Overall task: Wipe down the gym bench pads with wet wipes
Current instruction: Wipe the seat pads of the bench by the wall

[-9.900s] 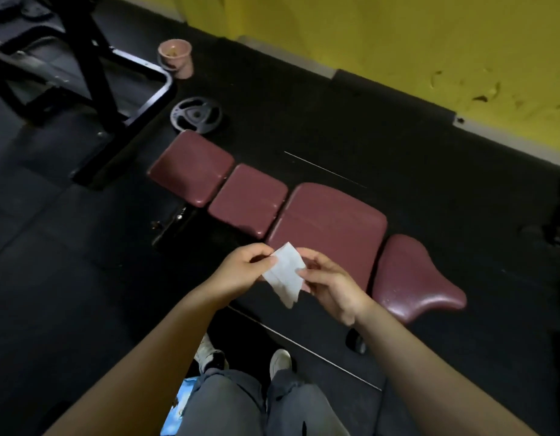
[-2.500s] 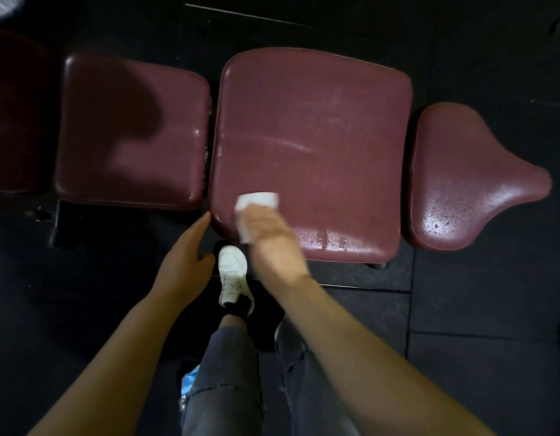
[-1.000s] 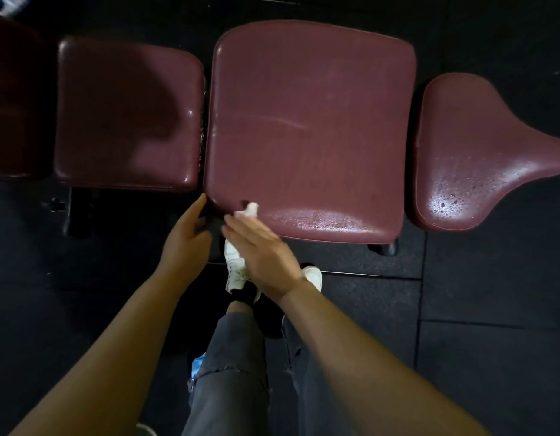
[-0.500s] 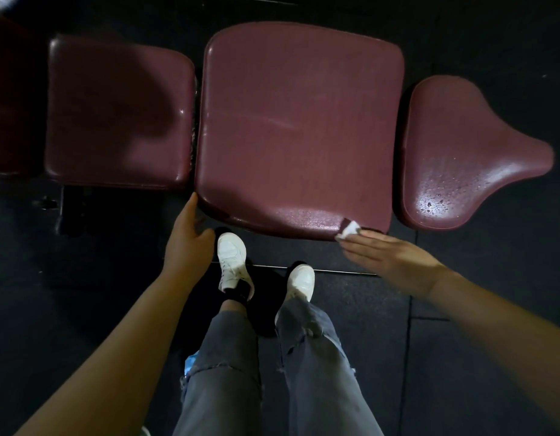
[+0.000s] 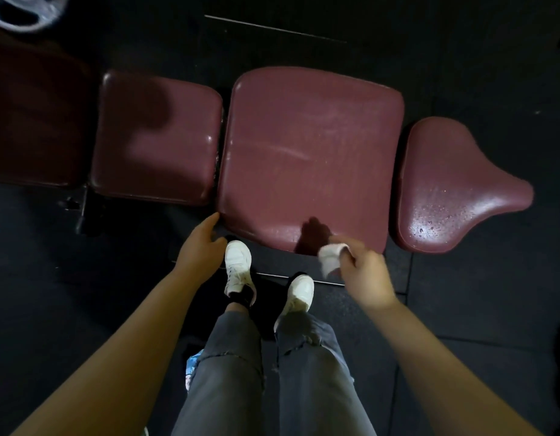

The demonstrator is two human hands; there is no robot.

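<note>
The maroon bench lies across the view in separate pads. The large middle pad [image 5: 310,152] is streaked with moisture. A seat pad [image 5: 448,184] to its right carries water droplets. A smaller pad [image 5: 156,136] lies to the left, and a darker one [image 5: 33,121] beyond it. My right hand [image 5: 363,272] holds a crumpled white wet wipe [image 5: 330,258] just off the middle pad's near edge, slightly blurred. My left hand [image 5: 201,247] has relaxed fingers, its fingertips touching the near left corner of the middle pad.
My legs in grey trousers and white shoes [image 5: 239,265] stand close to the bench on black rubber floor tiles. A weight plate [image 5: 23,9] lies at the top left. A blue packet [image 5: 192,363] shows behind my left leg.
My right hand has drawn back from the pad's near right corner toward me, lifting the wipe off the edge. My left hand stays at the near left corner.
</note>
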